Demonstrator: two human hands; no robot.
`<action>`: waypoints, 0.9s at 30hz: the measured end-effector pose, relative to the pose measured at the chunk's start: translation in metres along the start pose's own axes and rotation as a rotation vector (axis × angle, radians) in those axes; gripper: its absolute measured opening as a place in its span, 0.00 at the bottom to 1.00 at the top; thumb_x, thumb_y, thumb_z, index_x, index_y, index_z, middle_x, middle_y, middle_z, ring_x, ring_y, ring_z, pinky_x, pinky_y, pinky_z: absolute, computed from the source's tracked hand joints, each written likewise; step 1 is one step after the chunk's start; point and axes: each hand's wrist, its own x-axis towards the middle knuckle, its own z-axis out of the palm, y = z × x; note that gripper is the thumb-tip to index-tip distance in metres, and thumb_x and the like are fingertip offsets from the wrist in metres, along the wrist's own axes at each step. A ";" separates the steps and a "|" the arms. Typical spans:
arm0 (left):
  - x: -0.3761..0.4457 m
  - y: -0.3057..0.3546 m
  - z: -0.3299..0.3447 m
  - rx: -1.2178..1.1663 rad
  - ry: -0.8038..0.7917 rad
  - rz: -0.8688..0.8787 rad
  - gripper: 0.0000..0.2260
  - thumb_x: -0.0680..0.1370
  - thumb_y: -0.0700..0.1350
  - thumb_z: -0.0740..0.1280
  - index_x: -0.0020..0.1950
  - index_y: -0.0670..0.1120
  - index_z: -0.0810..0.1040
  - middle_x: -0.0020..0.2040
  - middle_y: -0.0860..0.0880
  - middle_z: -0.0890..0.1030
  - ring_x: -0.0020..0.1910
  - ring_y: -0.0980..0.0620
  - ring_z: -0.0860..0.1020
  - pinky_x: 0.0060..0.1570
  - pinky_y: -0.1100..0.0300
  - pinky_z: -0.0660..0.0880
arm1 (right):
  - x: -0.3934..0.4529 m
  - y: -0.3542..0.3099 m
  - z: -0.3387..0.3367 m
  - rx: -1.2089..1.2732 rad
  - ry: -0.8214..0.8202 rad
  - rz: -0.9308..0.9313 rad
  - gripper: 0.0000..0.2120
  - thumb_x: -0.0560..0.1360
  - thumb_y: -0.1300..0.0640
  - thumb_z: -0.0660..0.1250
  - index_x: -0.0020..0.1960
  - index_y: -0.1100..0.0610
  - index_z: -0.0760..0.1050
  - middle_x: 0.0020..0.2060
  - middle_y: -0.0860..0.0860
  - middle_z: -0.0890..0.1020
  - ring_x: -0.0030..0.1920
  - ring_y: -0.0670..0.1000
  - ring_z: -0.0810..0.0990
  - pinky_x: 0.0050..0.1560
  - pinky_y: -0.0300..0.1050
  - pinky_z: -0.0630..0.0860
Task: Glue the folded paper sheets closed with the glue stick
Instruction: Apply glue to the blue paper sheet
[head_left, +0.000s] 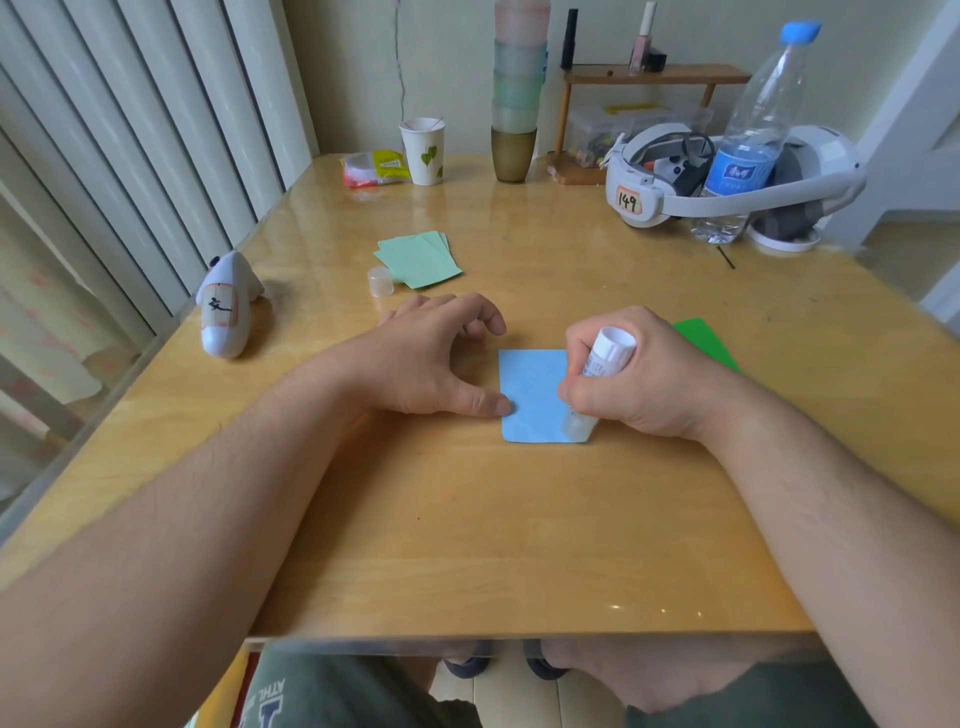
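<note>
Right hand (631, 379) grips the white glue stick (602, 371), tip down on the flat blue paper (532, 395); left hand (436, 358), fingers loosely spread, thumb pinning the paper's edge.

The glossy wooden surface (467, 519) carried a blue paper (530, 395) near its middle, a bright green sheet (701, 340) to the right, pale green sheets (418, 260) farther back with a clear cap (379, 281) beside them, a shark figure (226, 306) at left, a paper cup (423, 153), a snack packet (371, 167), stacked tumblers (517, 93), a water bottle (748, 150), a headset (727, 176) and a small wooden shelf (654, 75).
</note>
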 end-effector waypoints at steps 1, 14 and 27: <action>0.000 0.000 0.000 -0.001 -0.001 0.000 0.35 0.58 0.77 0.71 0.62 0.68 0.69 0.58 0.65 0.72 0.63 0.53 0.68 0.69 0.45 0.68 | 0.000 0.001 -0.001 -0.003 -0.003 0.004 0.09 0.65 0.56 0.70 0.30 0.53 0.71 0.25 0.45 0.68 0.29 0.46 0.64 0.31 0.42 0.63; 0.001 -0.005 -0.005 -0.141 -0.017 0.038 0.33 0.61 0.67 0.77 0.63 0.67 0.70 0.59 0.61 0.73 0.62 0.55 0.69 0.65 0.54 0.71 | 0.016 -0.005 -0.012 0.206 0.273 -0.018 0.11 0.63 0.53 0.72 0.33 0.56 0.71 0.31 0.53 0.72 0.35 0.50 0.69 0.37 0.46 0.65; -0.002 -0.002 0.002 0.121 0.031 -0.078 0.47 0.59 0.79 0.71 0.72 0.63 0.62 0.71 0.57 0.64 0.73 0.51 0.59 0.72 0.52 0.58 | 0.051 -0.022 0.023 -0.148 0.197 0.053 0.11 0.69 0.55 0.73 0.37 0.57 0.72 0.27 0.47 0.73 0.31 0.47 0.67 0.33 0.44 0.67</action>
